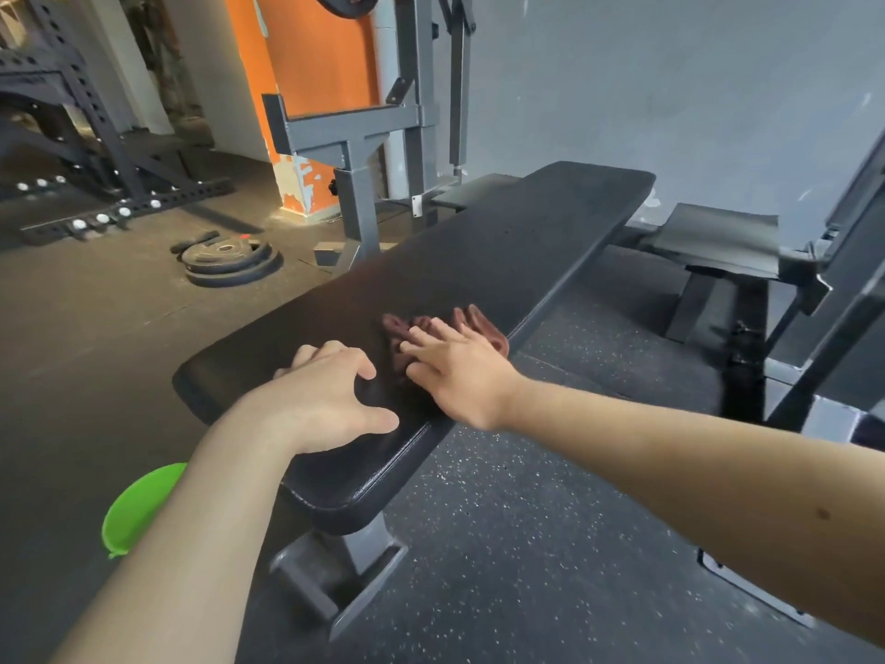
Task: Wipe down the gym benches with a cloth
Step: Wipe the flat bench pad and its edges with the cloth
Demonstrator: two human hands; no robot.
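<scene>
— Cloth [486, 325] first: where do we have it?

— Under our right hand [459, 371], on the padded black table [527, 232], close to its right edge. It is reddish and bunched, and it shows past the fingertips on the far side.

— And the grip?

— Spread, fingers straight, palm pressing the cloth flat; we pinch nothing. Our left hand [330, 400] rests on the pad just beside it, toward the near end, with fingers arched and thumb out by the near edge, holding nothing.

— So which way does the work lie?

— The table's long axis runs away from us, from near left to far right. Most of the pad lies beyond the cloth, so we judge the coming stroke to be a push forward along that axis. Of our 2 hands, the right is the one on the cloth; the left looks like a brace.

— Surface?

— Dark textured padding with a dull sheen near the hands. Whether that is damp, we cannot tell.

— Room?

— Speckled rubber floor [503, 543], 1 stack of weight plates [230, 263] to the left, a grey steel rack [354, 146] beyond the table, an orange pillar [311, 64], a grey wall [670, 88], another bench [718, 237] at right, and a green bowl-like thing [143, 500] under our left forearm.
</scene>
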